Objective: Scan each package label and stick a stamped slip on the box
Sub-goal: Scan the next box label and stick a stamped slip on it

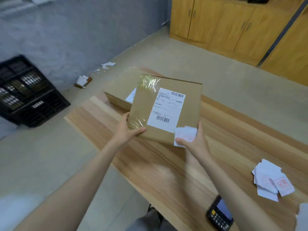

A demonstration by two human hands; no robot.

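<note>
A flat brown cardboard box (188,110) is tilted up above the wooden table (166,172), its white shipping label (165,109) with barcodes facing me. My left hand (128,129) grips its near left corner, over clear tape. My right hand (195,139) holds the near right corner, with a white slip stamped in red (185,135) under its thumb against the box. A second labelled box (120,90) lies flat behind it. A pile of stamped slips (273,180) lies at the right. The black handheld scanner (220,214) rests near the table's front edge.
A black plastic crate (28,90) stands on the floor at the left by the grey wall. Torn paper scraps (83,80) lie on the floor along the wall. Yellow wooden cabinets (225,25) fill the back right.
</note>
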